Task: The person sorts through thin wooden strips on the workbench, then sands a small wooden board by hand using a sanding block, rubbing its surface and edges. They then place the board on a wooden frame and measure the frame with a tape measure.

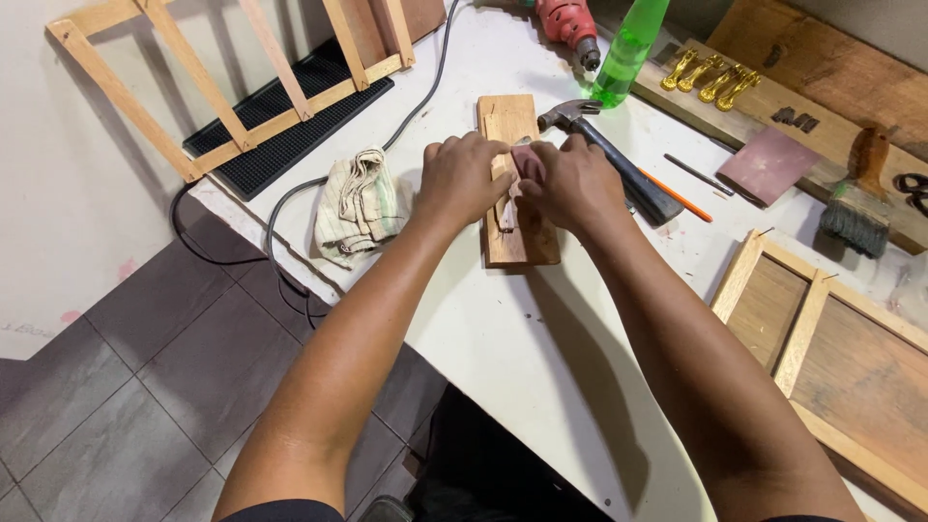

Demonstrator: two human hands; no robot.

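the small wood block [516,184] lies flat on the white table [503,338], near the table's far edge and a little way in from its left edge. it looks hard and stiff, and light enough for one hand to lift. it will not bend or squash. its long sides are straight, so those look like the best places to hold it down.

the left hand [462,179] rests on the left side of the block, with fingers curled over its edge. it looks closed on the block, pressing it still. the right hand [572,184] is bent at the knuckles and pinches a small reddish piece of sandpaper [527,162] against the top of the block. that paper looks thin and floppy, and rough on one side. a pale little strip [507,213] pokes out under the hands; what it is cannot be told.

both arms reach straight out from the body, elbows low, wrists close together over the block.

a hammer [609,155] lies just to the right of the block, almost touching the right hand. a crumpled rag [360,205] sits near the table's left edge. a green bottle [628,48] stands by the far edge. a brush [858,203] lies far to the right.
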